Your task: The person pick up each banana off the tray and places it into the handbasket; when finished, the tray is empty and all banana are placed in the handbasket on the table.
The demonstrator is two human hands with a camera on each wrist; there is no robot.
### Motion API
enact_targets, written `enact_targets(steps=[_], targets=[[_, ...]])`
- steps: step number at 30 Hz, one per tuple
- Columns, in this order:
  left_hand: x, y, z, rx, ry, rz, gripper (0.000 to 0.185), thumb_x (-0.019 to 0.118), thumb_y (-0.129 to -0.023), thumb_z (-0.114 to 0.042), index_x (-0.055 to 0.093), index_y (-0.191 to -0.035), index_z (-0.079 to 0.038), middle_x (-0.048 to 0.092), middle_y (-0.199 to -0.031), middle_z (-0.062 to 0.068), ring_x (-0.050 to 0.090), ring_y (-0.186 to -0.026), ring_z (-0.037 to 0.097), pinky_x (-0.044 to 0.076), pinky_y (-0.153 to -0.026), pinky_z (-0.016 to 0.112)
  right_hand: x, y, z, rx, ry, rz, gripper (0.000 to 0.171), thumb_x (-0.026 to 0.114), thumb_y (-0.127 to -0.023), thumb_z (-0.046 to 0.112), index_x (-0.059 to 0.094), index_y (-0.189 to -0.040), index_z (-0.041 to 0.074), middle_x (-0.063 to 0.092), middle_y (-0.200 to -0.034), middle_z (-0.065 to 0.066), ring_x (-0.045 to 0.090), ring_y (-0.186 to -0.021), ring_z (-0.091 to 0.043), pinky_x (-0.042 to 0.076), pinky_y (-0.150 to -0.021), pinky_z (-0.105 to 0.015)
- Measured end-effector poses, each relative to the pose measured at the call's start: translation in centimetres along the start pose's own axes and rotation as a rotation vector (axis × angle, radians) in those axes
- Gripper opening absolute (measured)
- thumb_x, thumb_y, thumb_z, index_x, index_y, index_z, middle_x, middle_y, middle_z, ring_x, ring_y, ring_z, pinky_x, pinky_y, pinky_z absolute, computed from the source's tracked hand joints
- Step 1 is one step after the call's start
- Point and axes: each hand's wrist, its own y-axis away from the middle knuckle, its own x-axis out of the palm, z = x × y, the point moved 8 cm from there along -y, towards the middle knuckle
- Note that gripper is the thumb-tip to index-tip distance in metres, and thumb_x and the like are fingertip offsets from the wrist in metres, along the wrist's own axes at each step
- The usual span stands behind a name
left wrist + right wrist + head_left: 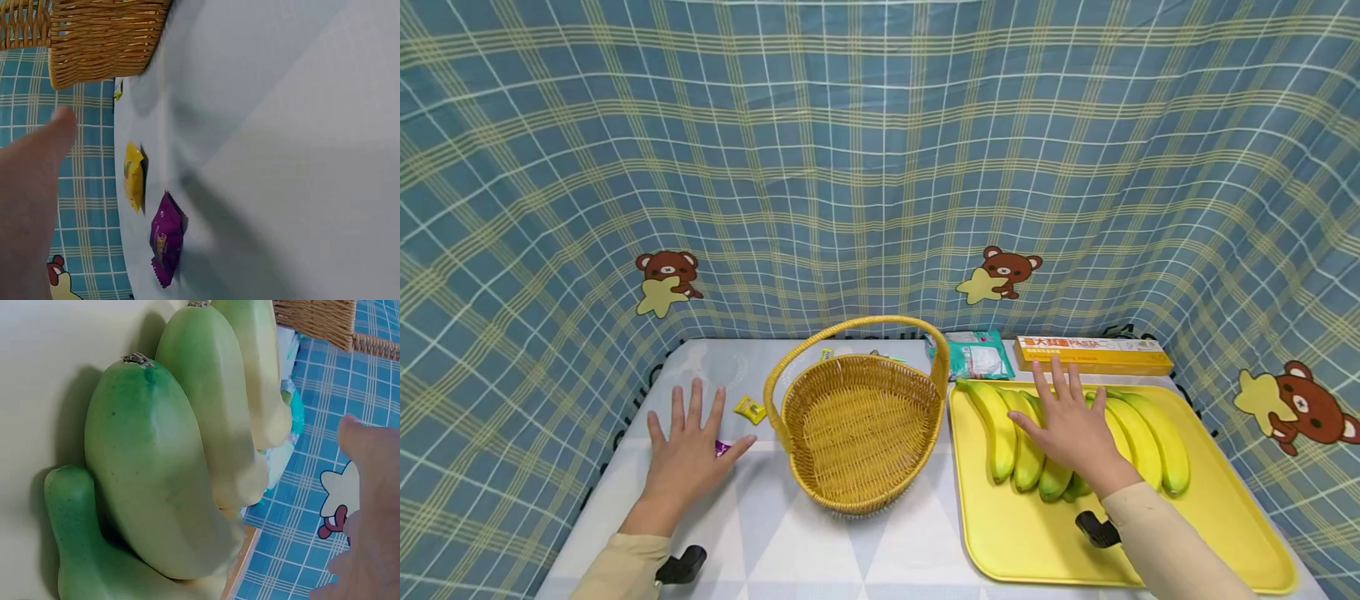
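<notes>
My left hand [688, 446] lies flat on the table with its fingers spread, left of the wicker basket [859, 417]. A purple candy packet [722, 448] [165, 237] peeks out beside its thumb, and a yellow candy packet [749, 408] [133, 175] lies just beyond. My right hand [1067, 425] rests with straight fingers on top of a bunch of bananas [1000, 429] [162, 481] lying on the yellow tray [1037, 533]. The basket is empty.
A yellow pasta box [1093, 354] and a white-and-teal packet [977, 357] lie at the table's far edge behind the tray. Small sweets [827, 353] sit behind the basket. A blue checked cloth with bear prints [880, 167] surrounds the table.
</notes>
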Motion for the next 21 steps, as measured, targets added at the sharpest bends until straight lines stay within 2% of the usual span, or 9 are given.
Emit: enact_targets(steps=[4,7,11,14,19,21], targets=[[-0.6,-0.1,-0.2,0.03,0.013,-0.025,0.091,0.065,-0.093,-0.058,0.031,-0.16,-0.006,0.013,-0.164,0.031,-0.008,-0.152,0.048,-0.01,-0.114,0.076,0.1,0.0,-0.1,-0.002,0.001,0.005,0.093,0.051,-0.1,0.062,0.011,-0.164,0.007,0.004,-0.166,-0.028,0.005,-0.15,-0.053,0.001,-0.108,-0.084],[-1.4,-0.2,-0.5,0.053,0.072,-0.069,0.082,0.071,-0.093,-0.049,0.04,-0.155,-0.005,0.023,-0.16,0.033,0.002,-0.152,0.051,-0.007,-0.115,0.075,0.0,0.1,0.0,-0.011,0.018,-0.009,0.09,0.057,-0.1,0.055,0.016,-0.164,0.007,0.016,-0.164,-0.03,0.015,-0.148,-0.054,0.009,-0.108,-0.084],[-3.3,-0.2,-0.9,0.078,0.182,-0.167,0.065,0.077,-0.091,-0.036,0.055,-0.143,-0.003,0.043,-0.147,0.031,0.021,-0.147,0.053,0.008,-0.114,0.078,-0.2,0.2,0.4,-0.029,0.025,-0.03,0.085,0.064,-0.099,0.046,0.024,-0.162,0.006,0.032,-0.156,-0.032,0.035,-0.138,-0.054,0.026,-0.106,-0.079],[-4.6,-0.3,-1.4,0.098,0.281,-0.211,0.052,0.077,-0.092,-0.03,0.062,-0.134,-0.003,0.054,-0.138,0.026,0.033,-0.141,0.052,0.022,-0.111,0.077,-0.1,0.3,0.6,-0.038,-0.034,-0.015,0.081,0.066,-0.098,0.041,0.028,-0.16,0.004,0.039,-0.151,-0.034,0.043,-0.131,-0.056,0.038,-0.102,-0.075],[-5.6,-0.5,-2.4,0.125,0.497,-0.184,0.035,0.068,-0.1,-0.029,0.064,-0.127,-0.007,0.057,-0.137,0.018,0.042,-0.137,0.045,0.034,-0.108,0.07,0.3,0.4,1.1,-0.028,-0.197,0.06,0.078,0.068,-0.098,0.035,0.032,-0.159,0.002,0.042,-0.147,-0.037,0.043,-0.13,-0.058,0.043,-0.099,-0.071],[-5.8,-0.5,-3.0,0.154,0.592,-0.155,0.033,0.063,-0.104,-0.027,0.063,-0.131,-0.009,0.057,-0.139,0.013,0.045,-0.137,0.037,0.038,-0.112,0.06,0.4,0.4,1.5,-0.021,-0.241,0.084,0.077,0.069,-0.098,0.034,0.033,-0.158,0.001,0.045,-0.145,-0.036,0.045,-0.13,-0.056,0.044,-0.1,-0.07]])
